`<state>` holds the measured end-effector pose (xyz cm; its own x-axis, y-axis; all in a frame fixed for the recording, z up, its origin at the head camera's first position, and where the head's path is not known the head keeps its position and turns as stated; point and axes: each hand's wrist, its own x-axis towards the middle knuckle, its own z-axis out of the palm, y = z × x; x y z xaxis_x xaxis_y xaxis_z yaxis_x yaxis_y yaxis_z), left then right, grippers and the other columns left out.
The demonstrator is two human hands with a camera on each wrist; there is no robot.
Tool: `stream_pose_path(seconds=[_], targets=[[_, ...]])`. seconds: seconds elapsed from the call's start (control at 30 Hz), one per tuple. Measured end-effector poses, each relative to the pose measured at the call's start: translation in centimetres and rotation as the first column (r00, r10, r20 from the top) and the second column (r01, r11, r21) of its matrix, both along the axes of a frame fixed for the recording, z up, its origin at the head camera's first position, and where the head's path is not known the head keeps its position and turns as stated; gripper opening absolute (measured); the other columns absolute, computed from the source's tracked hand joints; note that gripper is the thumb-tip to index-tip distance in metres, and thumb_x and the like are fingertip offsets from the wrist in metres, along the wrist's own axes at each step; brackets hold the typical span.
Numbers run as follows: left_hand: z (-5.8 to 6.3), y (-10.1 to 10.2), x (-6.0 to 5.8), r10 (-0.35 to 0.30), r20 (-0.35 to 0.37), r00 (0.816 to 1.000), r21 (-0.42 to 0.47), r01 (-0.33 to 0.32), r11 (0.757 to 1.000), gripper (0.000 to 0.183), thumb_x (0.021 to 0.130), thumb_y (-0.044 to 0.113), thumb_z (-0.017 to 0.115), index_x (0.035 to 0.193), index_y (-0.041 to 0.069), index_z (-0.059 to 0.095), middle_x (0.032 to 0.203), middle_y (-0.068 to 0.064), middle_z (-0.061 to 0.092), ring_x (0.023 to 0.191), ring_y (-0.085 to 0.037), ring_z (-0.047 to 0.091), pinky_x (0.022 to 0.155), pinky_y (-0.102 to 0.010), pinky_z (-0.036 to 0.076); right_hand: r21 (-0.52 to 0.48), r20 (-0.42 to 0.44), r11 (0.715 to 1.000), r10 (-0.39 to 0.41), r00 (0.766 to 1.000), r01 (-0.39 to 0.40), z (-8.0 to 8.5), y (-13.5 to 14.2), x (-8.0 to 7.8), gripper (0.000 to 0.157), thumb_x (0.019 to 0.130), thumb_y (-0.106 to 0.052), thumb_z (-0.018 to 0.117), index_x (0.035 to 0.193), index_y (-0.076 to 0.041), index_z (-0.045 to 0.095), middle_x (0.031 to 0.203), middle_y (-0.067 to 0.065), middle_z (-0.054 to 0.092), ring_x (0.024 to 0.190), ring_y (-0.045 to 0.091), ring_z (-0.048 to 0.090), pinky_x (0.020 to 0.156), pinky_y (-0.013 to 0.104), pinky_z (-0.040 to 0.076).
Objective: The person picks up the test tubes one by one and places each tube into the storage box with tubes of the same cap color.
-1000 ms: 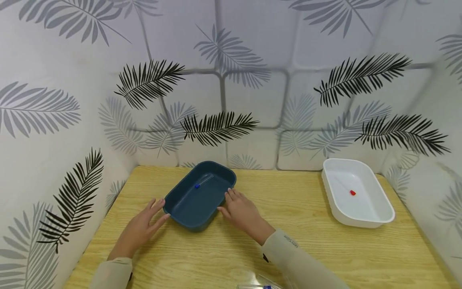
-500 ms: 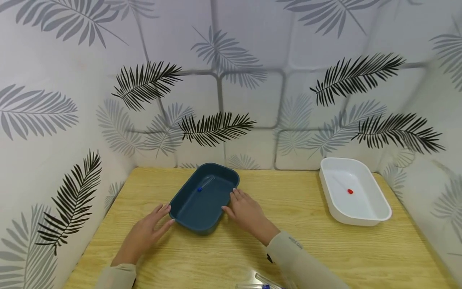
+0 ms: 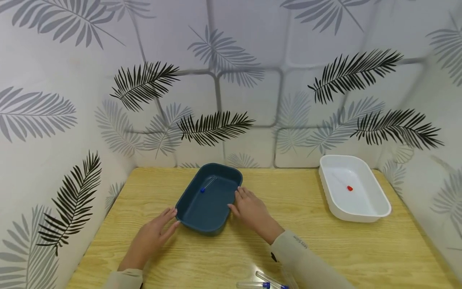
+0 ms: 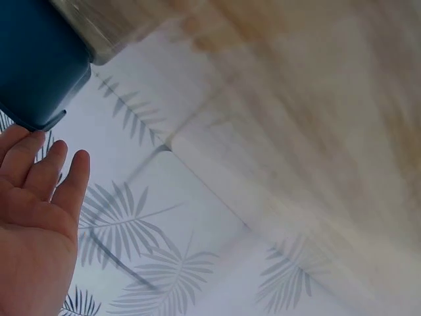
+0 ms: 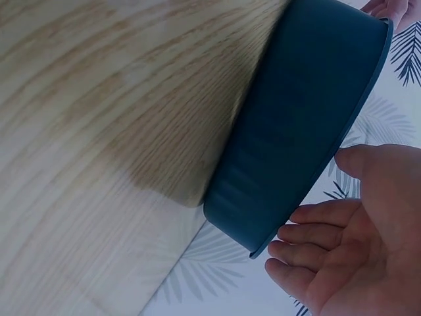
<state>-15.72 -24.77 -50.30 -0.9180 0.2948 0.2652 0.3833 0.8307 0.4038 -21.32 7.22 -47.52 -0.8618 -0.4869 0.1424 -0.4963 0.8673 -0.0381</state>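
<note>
A dark blue plastic basin [image 3: 209,210] stands on the table, lying slantwise between my hands. My left hand [image 3: 149,237] touches its near left rim with the fingertips, thumb spread apart. At the right side my right hand [image 3: 254,210] has its fingers against the rim. In the right wrist view those fingers [image 5: 322,237] look only slightly bent along the basin's edge, and the palm is free. In the left wrist view the left fingers [image 4: 36,164] reach the basin's rim. Inside the basin lies a thin clear tube with a blue cap [image 3: 203,190].
A white basin [image 3: 361,219] stands at the back right of the wooden table [image 3: 288,196], with a red-capped thin tube [image 3: 349,188] in it. Several clear tubes with blue caps [image 3: 266,285] lie at the near edge by my right sleeve. A leaf-patterned wall [image 3: 249,140] borders the back.
The blue basin has slid a little to the right with both hands moving along with it. The tube inside has travelled with the basin. The view has shifted slightly.
</note>
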Motion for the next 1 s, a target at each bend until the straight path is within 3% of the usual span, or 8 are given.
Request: stream_pose_path(seconds=[0.6,0.73,0.9,1.0], targets=[[0.3,2.8,1.7,-0.075,-0.171,0.982,-0.061,0.065,0.996,0.039,0.087,0.021,0.065,0.124,0.01,0.061,0.126,-0.011,0.057,0.107,-0.026,0.059,0.081,-0.044,0.05,-0.032,-0.015,0.999,0.005,1.0,-0.005,-0.3,1.6,-0.4,0.049,0.098,-0.03,0.044,0.13,0.007,0.049,0.136,0.021,0.045,0.127,0.03,0.041,0.104,0.039,0.032],[0.1,3.2,1.7,-0.094,-0.226,0.97,-0.084,0.076,0.994,0.038,0.086,0.021,0.066,0.123,0.01,0.062,0.124,-0.011,0.059,0.104,-0.025,0.061,0.077,-0.042,0.051,-0.045,-0.006,0.999,-0.001,1.0,0.001,-0.2,1.9,-0.4,0.048,0.098,-0.028,0.045,0.13,0.007,0.049,0.135,0.021,0.045,0.127,0.031,0.041,0.104,0.04,0.032],[-0.4,3.6,1.8,-0.132,-0.322,0.938,-0.102,0.104,0.989,0.038,0.084,0.021,0.067,0.12,0.009,0.064,0.12,-0.011,0.061,0.103,-0.023,0.062,0.074,-0.039,0.053,-0.051,0.009,0.998,-0.02,1.0,0.021,-0.2,2.2,-0.6,0.047,0.097,-0.027,0.046,0.13,0.007,0.049,0.135,0.021,0.046,0.127,0.031,0.041,0.104,0.039,0.032],[-0.3,3.9,2.1,-0.146,-0.345,0.927,-0.093,0.121,0.988,0.037,0.084,0.021,0.066,0.119,0.008,0.064,0.119,-0.011,0.062,0.103,-0.023,0.062,0.074,-0.039,0.053,-0.056,0.039,0.998,-0.031,0.999,0.034,-0.1,2.3,-0.6,0.047,0.097,-0.026,0.046,0.132,0.006,0.047,0.136,0.02,0.045,0.128,0.03,0.04,0.104,0.039,0.032]])
